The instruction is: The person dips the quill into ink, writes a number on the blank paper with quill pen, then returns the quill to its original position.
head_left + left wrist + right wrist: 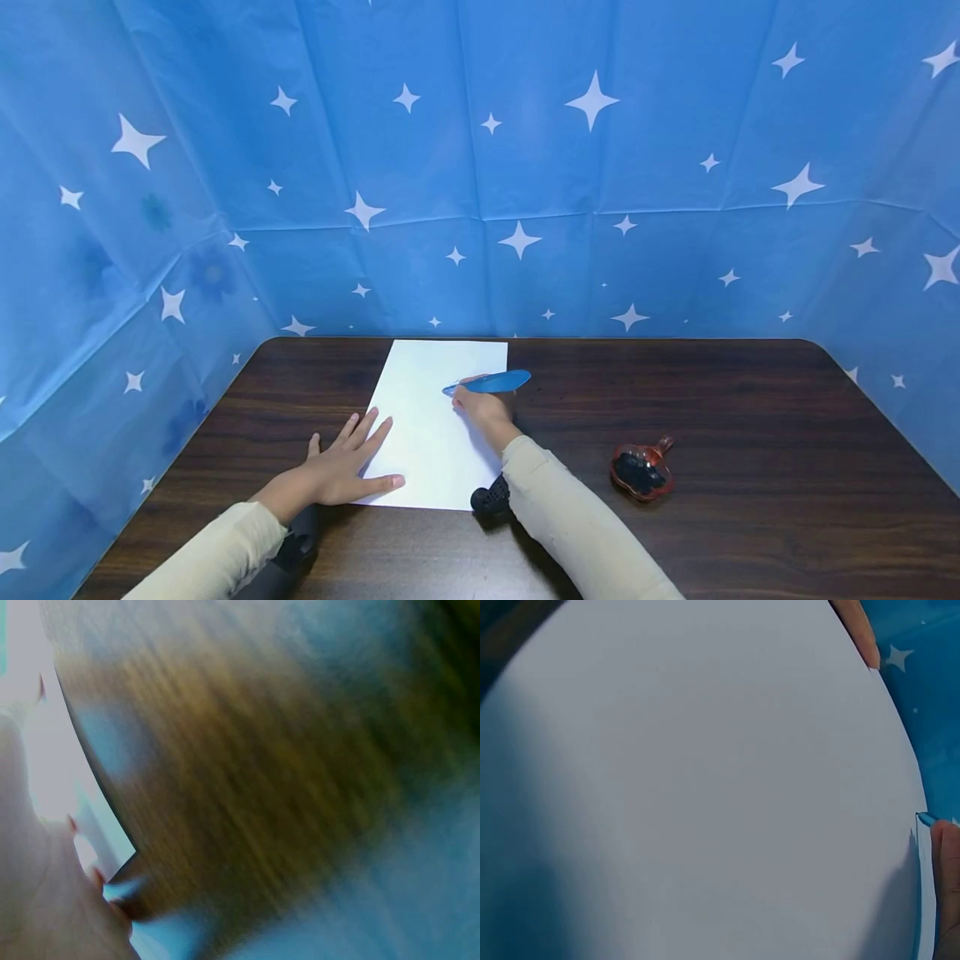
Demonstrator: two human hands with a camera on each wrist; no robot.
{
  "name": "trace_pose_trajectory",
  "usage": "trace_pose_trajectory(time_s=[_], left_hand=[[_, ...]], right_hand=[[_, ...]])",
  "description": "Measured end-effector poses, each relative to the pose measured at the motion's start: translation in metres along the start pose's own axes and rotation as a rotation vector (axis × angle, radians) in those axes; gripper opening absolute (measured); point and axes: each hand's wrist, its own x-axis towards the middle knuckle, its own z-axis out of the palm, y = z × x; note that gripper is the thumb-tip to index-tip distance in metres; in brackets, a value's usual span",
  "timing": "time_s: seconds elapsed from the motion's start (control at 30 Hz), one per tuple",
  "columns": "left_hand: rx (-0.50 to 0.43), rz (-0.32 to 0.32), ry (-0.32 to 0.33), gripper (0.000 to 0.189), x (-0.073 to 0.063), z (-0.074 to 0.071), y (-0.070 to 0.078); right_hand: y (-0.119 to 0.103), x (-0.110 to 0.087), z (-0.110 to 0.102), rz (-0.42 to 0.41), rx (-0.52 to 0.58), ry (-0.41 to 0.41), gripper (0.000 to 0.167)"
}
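Note:
A sheet of white paper [420, 442] lies on the dark wooden table. My right hand [483, 408] pinches a slim blue pen with a broad, feather-like end [498, 382], over the upper right part of the sheet. Its pointed tip [925, 818] is close to the paper in the right wrist view, and a thin blue line runs down the sheet's edge there. Spread flat, my left hand [341, 468] rests at the paper's left edge, with the thumb on the sheet. The left wrist view shows part of this hand [45, 885] beside the paper, blurred.
To the right of the right forearm sits a small reddish, see-through dish [651, 494] with a short stem and dark contents. A blue curtain with white stars [480, 167] hangs behind the table [750, 433] and along its sides.

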Motion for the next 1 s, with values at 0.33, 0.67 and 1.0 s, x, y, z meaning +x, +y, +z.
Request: trace_pose_trajectory(time_s=[0.33, 0.67, 1.0], left_hand=[[-0.006, 0.0, 0.0, 0.097, 0.001, 0.002, -0.001], [-0.013, 0.002, -0.003, 0.098, 0.001, 0.001, 0.0], [-0.01, -0.002, -0.003, 0.097, 0.002, 0.001, -0.002]], right_hand=[[0.002, -0.003, -0.001, -0.086, -0.013, -0.034, 0.017], [0.002, -0.005, -0.005, 0.016, -0.08, -0.151, 0.027], [0.004, -0.008, -0.01, -0.019, -0.075, -0.233, 0.024]])
